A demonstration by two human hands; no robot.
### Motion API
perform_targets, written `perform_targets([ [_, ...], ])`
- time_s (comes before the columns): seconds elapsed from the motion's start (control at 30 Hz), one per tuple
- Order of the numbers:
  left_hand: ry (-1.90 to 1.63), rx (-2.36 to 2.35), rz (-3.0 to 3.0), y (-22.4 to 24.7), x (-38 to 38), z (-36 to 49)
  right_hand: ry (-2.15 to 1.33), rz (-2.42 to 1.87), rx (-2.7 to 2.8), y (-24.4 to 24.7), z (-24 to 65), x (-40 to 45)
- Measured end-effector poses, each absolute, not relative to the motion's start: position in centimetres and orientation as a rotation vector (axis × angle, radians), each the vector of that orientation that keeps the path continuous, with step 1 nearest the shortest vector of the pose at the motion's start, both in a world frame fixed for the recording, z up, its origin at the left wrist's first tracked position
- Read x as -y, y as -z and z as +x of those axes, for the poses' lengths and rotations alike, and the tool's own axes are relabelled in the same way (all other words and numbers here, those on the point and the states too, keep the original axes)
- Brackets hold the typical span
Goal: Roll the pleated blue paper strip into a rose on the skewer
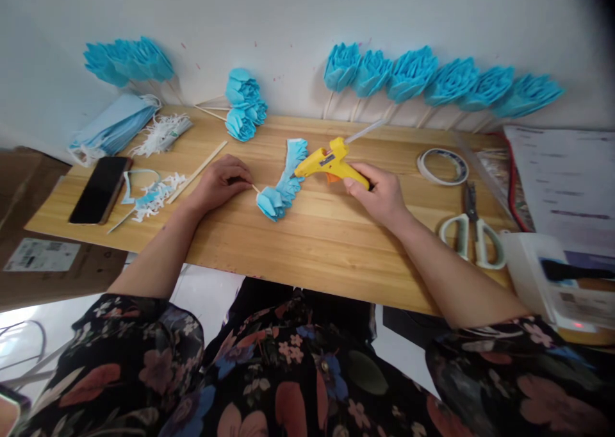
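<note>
My right hand (pixel 377 190) is wrapped round the handle of a yellow hot glue gun (pixel 331 160), a clear glue stick poking out of its back end. The gun's nozzle points left, at or just above a blue pleated strip (pixel 296 158) on the table. That strip runs down into a partly rolled blue flower (pixel 271 203) on a thin wooden stick (pixel 256 189). My left hand (pixel 223 179) pinches the stick's other end, its fingers closed near the tabletop.
Finished blue flowers (pixel 413 75) lean on the wall at the back, with more (pixel 129 60) at left and a small cluster (pixel 245 104) between. Blue face masks (pixel 113 126), a phone (pixel 100 190) and wooden sticks (pixel 196 173) lie left. Tape (pixel 442 166) and scissors (pixel 471 229) lie right.
</note>
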State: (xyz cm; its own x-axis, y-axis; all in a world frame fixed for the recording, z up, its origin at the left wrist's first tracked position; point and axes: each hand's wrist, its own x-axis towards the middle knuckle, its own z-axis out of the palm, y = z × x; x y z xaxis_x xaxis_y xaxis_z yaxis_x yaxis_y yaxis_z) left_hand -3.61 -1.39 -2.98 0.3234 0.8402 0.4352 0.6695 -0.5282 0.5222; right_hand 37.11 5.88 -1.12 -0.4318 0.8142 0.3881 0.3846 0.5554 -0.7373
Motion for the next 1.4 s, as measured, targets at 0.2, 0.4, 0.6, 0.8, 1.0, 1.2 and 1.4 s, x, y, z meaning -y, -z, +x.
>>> perform_targets([
  [0.2,-1.004,-1.384,2.321,3.04,1.43,-3.65,-0.728,-0.972,2.067,1.31,36.91,-5.97],
  [0.4,-1.008,-1.37,2.335,3.15,1.42,-3.74,-0.785,-0.98,2.047,1.12,37.04,-5.99],
  [0.6,-1.016,-1.377,2.344,3.35,1.35,-3.81,-0.841,-0.972,1.926,0.93,37.19,-5.95],
  [0.8,-1.051,-1.34,2.346,3.4,1.27,-3.82,-0.79,-0.965,2.011,0.7,37.2,-5.85],
  [1.0,-1.041,-1.341,2.367,3.42,1.26,-3.88,-0.732,-0.969,2.054,1.02,37.13,-5.82],
  [1.2,-1.029,-1.359,2.341,3.32,1.29,-3.75,-0.707,-0.989,2.103,1.24,36.97,-5.78],
  [1.4,-1.007,-1.397,2.297,3.14,1.33,-3.65,-0.742,-0.99,2.077,1.02,37.02,-5.85],
])
